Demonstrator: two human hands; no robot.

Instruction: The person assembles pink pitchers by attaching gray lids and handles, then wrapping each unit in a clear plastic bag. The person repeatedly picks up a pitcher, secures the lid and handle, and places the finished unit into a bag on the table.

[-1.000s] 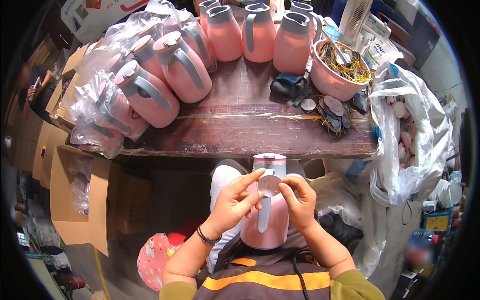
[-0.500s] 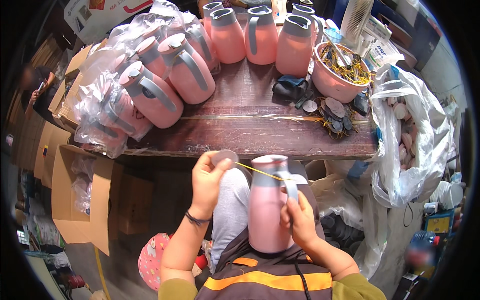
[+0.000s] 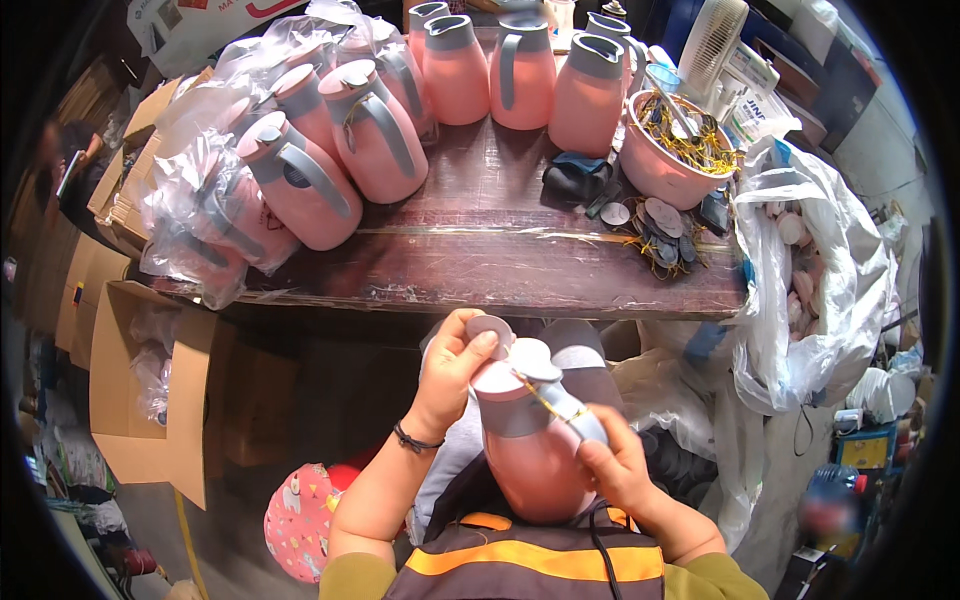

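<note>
A pink jug (image 3: 535,468) with a grey collar and handle stands at my lap, its top tilted toward me. My right hand (image 3: 618,462) is closed around the jug's grey handle (image 3: 588,426). A yellow cord (image 3: 548,402) runs from the jug's top to the handle. Just above the jug's top, my left hand (image 3: 450,368) pinches a round, flat, pale pink-grey tag (image 3: 490,331) between thumb and fingers. A pale round piece (image 3: 533,357) lies at the jug's top beside a pinkish lid (image 3: 499,378). Whether the cord joins the pinched tag is hidden.
Across the table (image 3: 470,265) stand open pink jugs (image 3: 587,105), lidded jugs (image 3: 300,185) and plastic-wrapped ones. A pink tub (image 3: 665,165) holds corded tags; more tags (image 3: 664,232) lie nearby. A white bag (image 3: 810,330) hangs right; an open carton (image 3: 140,400) sits left.
My left hand has moved right with the tag, from beside the jug to over its top. The jug has tipped, showing its lid, and the cord is no longer stretched out to the left.
</note>
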